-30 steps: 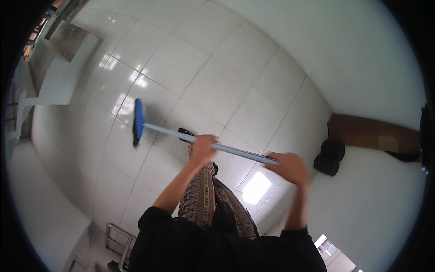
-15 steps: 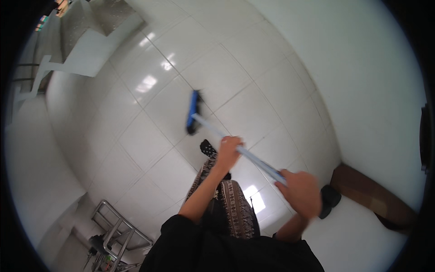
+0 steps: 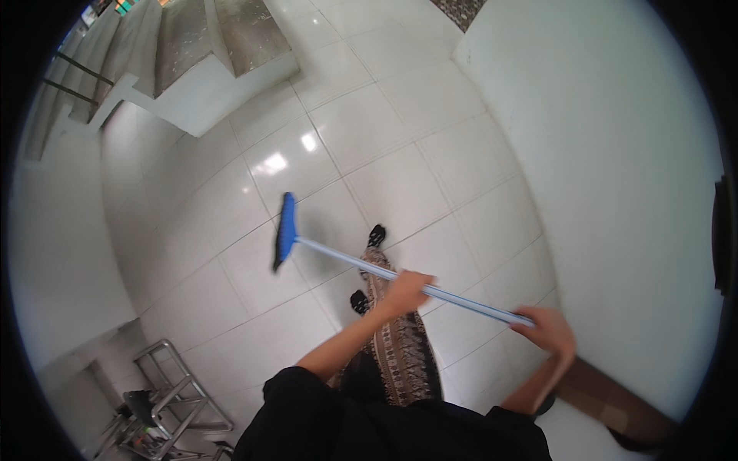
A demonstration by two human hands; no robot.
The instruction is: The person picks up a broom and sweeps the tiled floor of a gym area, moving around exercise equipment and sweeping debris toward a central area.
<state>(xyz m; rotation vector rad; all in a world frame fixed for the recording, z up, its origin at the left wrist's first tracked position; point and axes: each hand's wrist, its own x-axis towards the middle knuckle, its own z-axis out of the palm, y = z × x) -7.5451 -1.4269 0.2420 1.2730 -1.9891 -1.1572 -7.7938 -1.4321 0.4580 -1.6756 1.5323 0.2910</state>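
Since the earlier frame, your view has swung so the staircase (image 3: 192, 46) now fills the upper left, and the broom head has travelled from just ahead of your left hand to a spot further out on the tiles, left of your feet.

Item: push broom (image 3: 286, 230), blue head, pale blue-grey handle (image 3: 346, 261). Position: head down on the white tiled floor (image 3: 369, 131), bristles dark along its left edge; handle runs diagonally from the head at centre left down to the lower right, crossing above your patterned skirt (image 3: 396, 346).

Item: your left hand (image 3: 406, 290). State: fingers wrapped closed around the handle at about mid-length; forearm bare, coming up from the black sleeve (image 3: 307, 399) at lower centre.

Item: your right hand (image 3: 547, 330). State: closed over the top end of the handle, lower right; slightly blurred, so the exact finger placement is unclear.

Item: your feet, in dark footwear (image 3: 376, 234). Position: one just right of the handle, near its lower third; the other below the handle beside the skirt hem.

Surroundings: white wall (image 3: 615, 192) along the right side; brown wooden piece (image 3: 615, 403) at the wall's base, lower right, near your right forearm; metal frame rack (image 3: 165, 392) at lower left, well apart from the broom; stair edge and railing at upper left, well apart from the broom head.
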